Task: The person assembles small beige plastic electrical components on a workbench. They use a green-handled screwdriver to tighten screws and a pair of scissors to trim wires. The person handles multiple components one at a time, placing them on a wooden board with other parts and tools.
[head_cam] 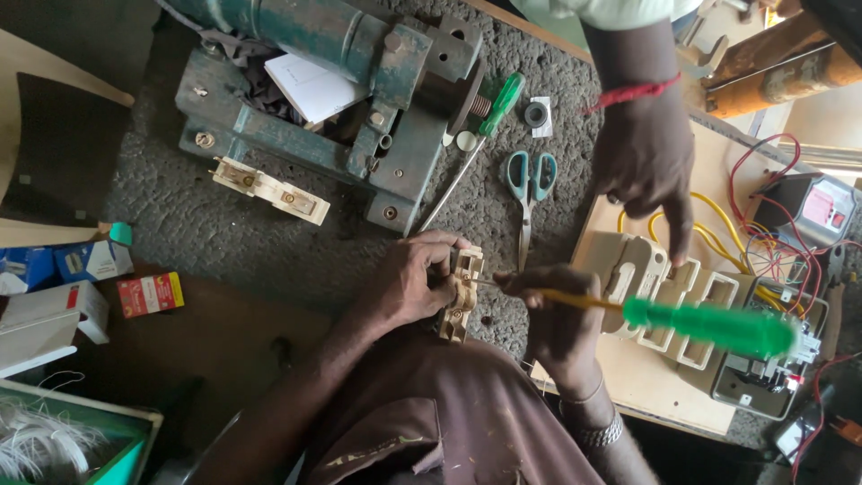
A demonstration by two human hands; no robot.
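Observation:
My left hand point(406, 280) grips a small cream plastic electrical part point(461, 292) with brass contacts, held over my lap. My right hand point(549, 310) holds a screwdriver with a yellow shaft and green handle point(709, 326); its tip points left into the cream part. A matching cream part point(269, 189) lies on the rough grey surface to the upper left. Another person's hand point(648, 162), with a red wrist string, reaches down and points a finger at a cream fuse housing point(666, 287) on a wooden board point(642, 382).
A green metal machine point(359, 85) with a white paper in it stands at the top. A second green-handled screwdriver point(480, 135) and teal scissors point(530, 180) lie beside it. Red and yellow wires point(763, 224) and a meter sit at right. Small boxes point(90, 269) lie at left.

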